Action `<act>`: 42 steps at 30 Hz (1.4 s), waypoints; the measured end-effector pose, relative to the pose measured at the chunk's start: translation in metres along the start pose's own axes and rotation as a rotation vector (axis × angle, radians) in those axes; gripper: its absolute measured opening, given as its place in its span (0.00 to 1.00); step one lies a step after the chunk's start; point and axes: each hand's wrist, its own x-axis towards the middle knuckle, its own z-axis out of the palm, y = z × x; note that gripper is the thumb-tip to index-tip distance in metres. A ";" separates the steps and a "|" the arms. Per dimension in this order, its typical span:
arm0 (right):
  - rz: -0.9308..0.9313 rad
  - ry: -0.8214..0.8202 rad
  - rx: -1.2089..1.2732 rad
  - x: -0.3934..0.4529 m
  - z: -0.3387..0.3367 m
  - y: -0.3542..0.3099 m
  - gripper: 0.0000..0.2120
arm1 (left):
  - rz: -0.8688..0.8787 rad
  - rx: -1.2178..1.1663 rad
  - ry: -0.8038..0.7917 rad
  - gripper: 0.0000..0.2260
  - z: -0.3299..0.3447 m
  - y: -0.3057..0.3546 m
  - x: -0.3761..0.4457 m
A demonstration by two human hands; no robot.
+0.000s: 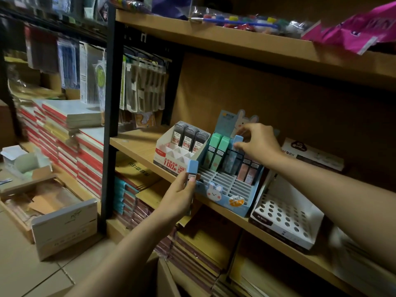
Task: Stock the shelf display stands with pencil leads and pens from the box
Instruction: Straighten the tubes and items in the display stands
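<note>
Dim stockroom; tan wooden shelf [137, 146] at waist height. Right hand [256, 144] pinches the cap of a blue-capped lead case [235, 146], upright, seated in the back rows of the pale-blue slotted rabbit display stand [225, 189]. Left hand [179, 199] grips a second blue-capped lead case [192, 171], upright, just left of the stand's front corner. Empty front slots lie right of it, nearer the left hand. White tiered stand of grey lead cases [182, 146] sits alongside.
</note>
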 end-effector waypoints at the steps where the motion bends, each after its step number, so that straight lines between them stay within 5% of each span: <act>1: 0.000 -0.002 -0.004 0.002 0.000 -0.001 0.14 | 0.000 -0.001 0.000 0.12 0.000 -0.001 0.000; 21: 0.016 -0.030 -0.129 -0.005 0.017 -0.013 0.13 | 0.017 -0.036 0.057 0.10 -0.003 0.004 -0.001; 26: -0.110 0.174 0.014 -0.020 -0.004 -0.015 0.09 | 0.043 -0.098 0.066 0.08 -0.003 0.012 -0.003; 31: -0.068 -0.181 0.500 -0.061 -0.013 -0.036 0.09 | 0.120 -0.125 -0.006 0.08 0.003 0.022 -0.007; 35: -0.084 -0.287 0.536 -0.074 -0.015 -0.046 0.16 | 0.138 -0.095 -0.077 0.09 0.011 0.029 -0.012; 38: -0.107 -0.297 0.526 -0.072 -0.022 -0.046 0.12 | 0.163 0.014 -0.078 0.11 0.015 0.034 -0.013; 42: -0.071 -0.093 0.400 -0.049 -0.046 -0.024 0.10 | 0.323 0.512 0.087 0.19 0.013 0.029 -0.008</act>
